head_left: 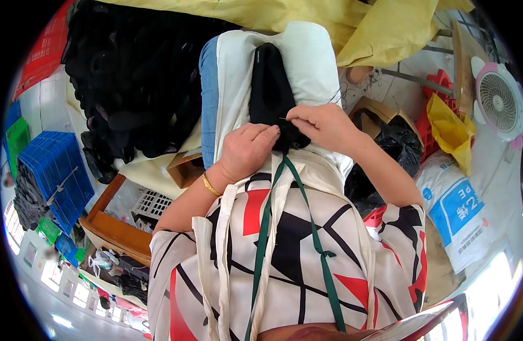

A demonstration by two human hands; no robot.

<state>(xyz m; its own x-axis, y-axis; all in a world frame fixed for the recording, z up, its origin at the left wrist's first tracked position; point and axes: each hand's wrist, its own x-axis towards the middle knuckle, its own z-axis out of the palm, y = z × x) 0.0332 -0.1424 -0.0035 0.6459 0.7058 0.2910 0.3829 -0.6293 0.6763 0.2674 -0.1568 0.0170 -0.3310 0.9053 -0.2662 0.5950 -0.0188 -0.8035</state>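
Note:
A long black sock-like fabric piece [271,85] lies lengthwise on the white cloth [310,62] over my lap, its rounded end pointing away from me. My left hand [251,149] is closed on the near left edge of this piece, thumb and fingertips pressed together. From the right, my right hand [324,128] reaches over its near end in a pinch. A thin needle-like sliver [283,119] sticks out of those fingertips toward the left; any thread on it is too fine to see. The near end of the black piece is partly hidden under both hands.
A big heap of similar black pieces [136,74] lies at my left. Beyond it stand a red crate [42,51] and a blue crate [57,170]. On the right are an open carton with a black bag [395,142], a yellow bag [448,128], a white sack [455,227] and a fan [498,101].

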